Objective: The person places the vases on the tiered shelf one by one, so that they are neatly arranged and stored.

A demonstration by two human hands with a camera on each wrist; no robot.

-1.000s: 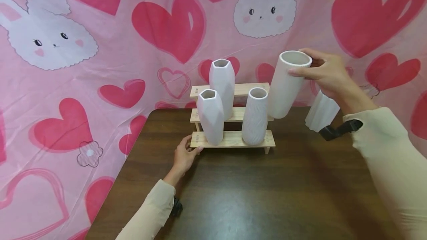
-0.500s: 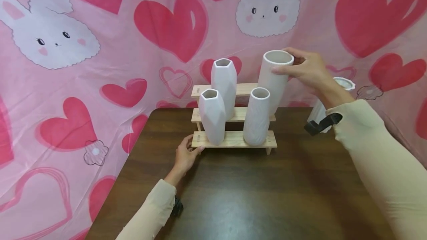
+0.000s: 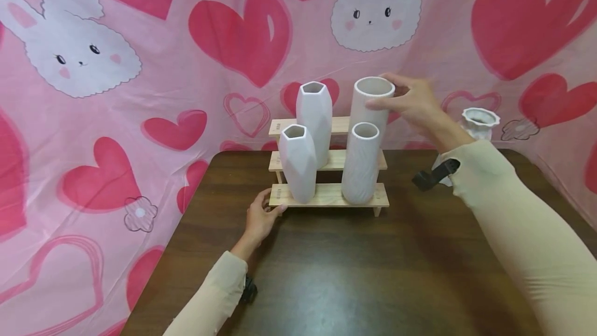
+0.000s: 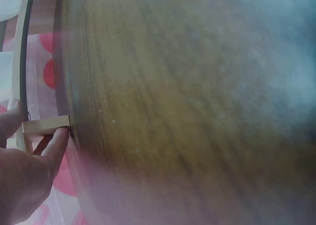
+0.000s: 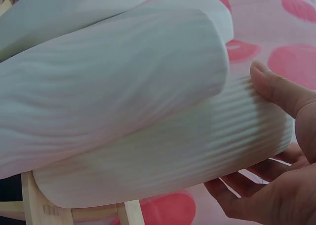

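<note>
My right hand grips a tall white ribbed vase by its rim, thumb on the near side. This vase stands nearly upright over the right end of the wooden three-step stand's middle step; the front vase hides its base in the head view. In the right wrist view, the ribbed vase has its base close to the wood, and I cannot tell whether it touches. My left hand pinches the stand's front left end, thumb on top and a finger at the leg.
A white wavy-textured vase stands on the front step's right. Faceted white vases stand at left, one on the front step, another behind. A fluted vase is on the brown table, partly behind the right forearm. Heart-printed cloth hangs behind.
My right hand has carried the ribbed vase left and slightly down, from beside the stand to over its right end, straightening it. The left hand keeps its hold on the stand.
</note>
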